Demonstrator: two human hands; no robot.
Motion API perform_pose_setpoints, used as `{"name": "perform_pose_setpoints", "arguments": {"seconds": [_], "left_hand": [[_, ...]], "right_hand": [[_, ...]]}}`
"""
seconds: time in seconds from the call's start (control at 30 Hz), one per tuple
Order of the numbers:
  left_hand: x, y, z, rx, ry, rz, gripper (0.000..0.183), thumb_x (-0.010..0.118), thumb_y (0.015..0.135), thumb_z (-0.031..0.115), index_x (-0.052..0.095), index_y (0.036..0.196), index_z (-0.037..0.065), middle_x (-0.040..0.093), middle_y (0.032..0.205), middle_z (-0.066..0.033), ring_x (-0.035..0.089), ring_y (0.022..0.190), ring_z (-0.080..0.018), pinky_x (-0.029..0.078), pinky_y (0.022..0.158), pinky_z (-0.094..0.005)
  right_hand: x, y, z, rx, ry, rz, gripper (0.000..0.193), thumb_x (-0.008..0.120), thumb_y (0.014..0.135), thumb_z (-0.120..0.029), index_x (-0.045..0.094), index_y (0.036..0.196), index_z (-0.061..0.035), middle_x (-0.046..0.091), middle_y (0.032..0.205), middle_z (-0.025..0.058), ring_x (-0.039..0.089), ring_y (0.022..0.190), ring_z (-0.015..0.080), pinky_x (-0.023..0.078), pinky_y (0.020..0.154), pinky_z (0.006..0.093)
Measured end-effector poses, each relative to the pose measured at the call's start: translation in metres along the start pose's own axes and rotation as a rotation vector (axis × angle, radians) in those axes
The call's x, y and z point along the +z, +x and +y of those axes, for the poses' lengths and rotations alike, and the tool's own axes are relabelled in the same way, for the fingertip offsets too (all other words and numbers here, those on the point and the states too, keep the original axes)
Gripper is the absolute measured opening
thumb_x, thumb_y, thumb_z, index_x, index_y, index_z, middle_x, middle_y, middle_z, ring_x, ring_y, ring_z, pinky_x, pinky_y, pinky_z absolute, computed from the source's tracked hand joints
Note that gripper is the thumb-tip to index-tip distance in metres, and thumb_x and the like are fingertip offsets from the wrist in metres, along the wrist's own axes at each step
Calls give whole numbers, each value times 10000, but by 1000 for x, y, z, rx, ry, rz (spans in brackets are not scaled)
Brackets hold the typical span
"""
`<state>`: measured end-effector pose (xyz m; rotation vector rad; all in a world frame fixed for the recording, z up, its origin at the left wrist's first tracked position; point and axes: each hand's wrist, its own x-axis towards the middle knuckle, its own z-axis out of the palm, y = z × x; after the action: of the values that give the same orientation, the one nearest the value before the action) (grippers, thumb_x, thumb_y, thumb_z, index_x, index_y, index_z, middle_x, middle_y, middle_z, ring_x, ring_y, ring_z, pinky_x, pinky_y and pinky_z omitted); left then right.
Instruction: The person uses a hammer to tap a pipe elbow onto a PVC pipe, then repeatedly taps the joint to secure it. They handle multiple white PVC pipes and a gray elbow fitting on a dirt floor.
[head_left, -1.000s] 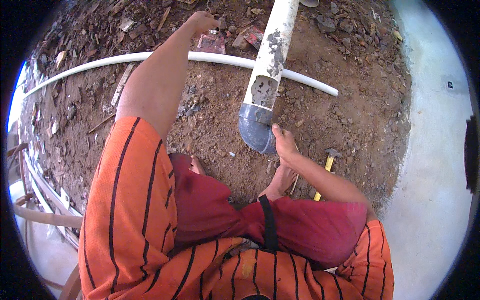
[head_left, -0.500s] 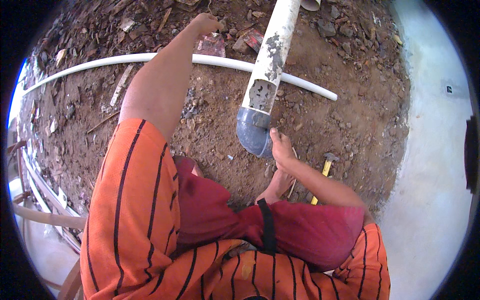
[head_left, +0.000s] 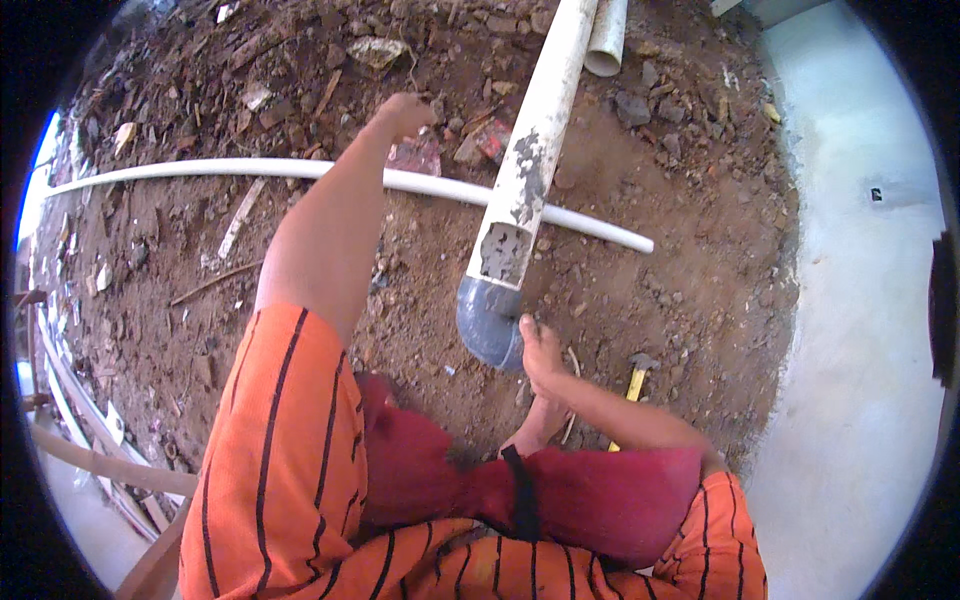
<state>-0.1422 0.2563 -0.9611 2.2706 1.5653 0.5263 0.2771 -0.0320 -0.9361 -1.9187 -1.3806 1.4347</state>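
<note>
A large white pipe (head_left: pixel 545 140), blotched with grey and with an opening cut in its upper side, runs away from me. On its near end sits a grey pipe elbow (head_left: pixel 483 318), turned to the right. My right hand (head_left: pixel 543 358) grips the elbow's right end, thumb uppermost; the fingers beneath are mostly hidden. Stretched far forward over the rubble, my left hand (head_left: pixel 405 117) has its fingers curled downward. Whatever they hold, if anything, is too small to make out. Below my left forearm passes a thin white pipe (head_left: pixel 440 185), which crosses under the large one.
A hammer (head_left: pixel 636 385) with a yellow handle lies right of my bare foot (head_left: pixel 535 428). Another white pipe (head_left: pixel 605 50) lies beside the large one. Stones and broken debris cover the soil ahead. A pale wall (head_left: pixel 850 300) bounds the right side; a wooden bar (head_left: pixel 110 465) stands at lower left.
The whole scene sits lower in the picture, as my view has tilted up, showing more of the second pipe. My right hand stays on the elbow; my left arm remains stretched forward.
</note>
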Motion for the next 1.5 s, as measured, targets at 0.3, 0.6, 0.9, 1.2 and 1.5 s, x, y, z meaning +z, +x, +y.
{"name": "perform_pose_setpoints", "arguments": {"seconds": [0.3, 0.6, 0.9, 1.2, 1.5], "left_hand": [[17, -2, 32, -75, 123, 21, 147, 616, 759, 245, 632, 789, 102, 673, 736, -104, 652, 683, -259, 501, 634, -390], [38, -12, -25, -296, -184, 137, 313, 791, 668, 260, 576, 674, 33, 566, 577, -44, 540, 540, -145, 452, 521, -334], [32, -11, -4, -413, -435, 256, 277, 651, 782, 265, 680, 857, -1, 641, 689, -83, 603, 599, -156, 490, 576, -329], [22, -2, 51, -630, -454, 114, 303, 649, 747, 265, 687, 948, 41, 680, 809, -117, 656, 721, -207, 515, 695, -349], [42, 16, 63, -602, -452, 110, 301, 656, 732, 250, 687, 954, 51, 683, 841, -139, 656, 783, -232, 509, 734, -348]], "right_hand": [[7, 6, 17, -69, 50, 24, 509, 461, 950, -430, 617, 922, 54, 605, 814, 59, 508, 780, 143, 437, 715, 368], [19, 5, -2, -1, -113, 19, 535, 471, 925, -458, 614, 977, 55, 649, 833, 158, 588, 784, 229, 448, 728, 405], [10, 4, 7, -7, -117, 32, 539, 469, 923, -466, 622, 973, 48, 641, 801, 140, 583, 758, 218, 451, 719, 407], [2, 4, 14, 36, -39, 29, 526, 458, 936, -447, 618, 996, 51, 638, 843, 130, 572, 795, 206, 447, 742, 393], [-8, 7, 28, 63, -80, 54, 537, 449, 937, -454, 607, 987, 56, 633, 841, 128, 565, 788, 214, 446, 738, 390]]}}
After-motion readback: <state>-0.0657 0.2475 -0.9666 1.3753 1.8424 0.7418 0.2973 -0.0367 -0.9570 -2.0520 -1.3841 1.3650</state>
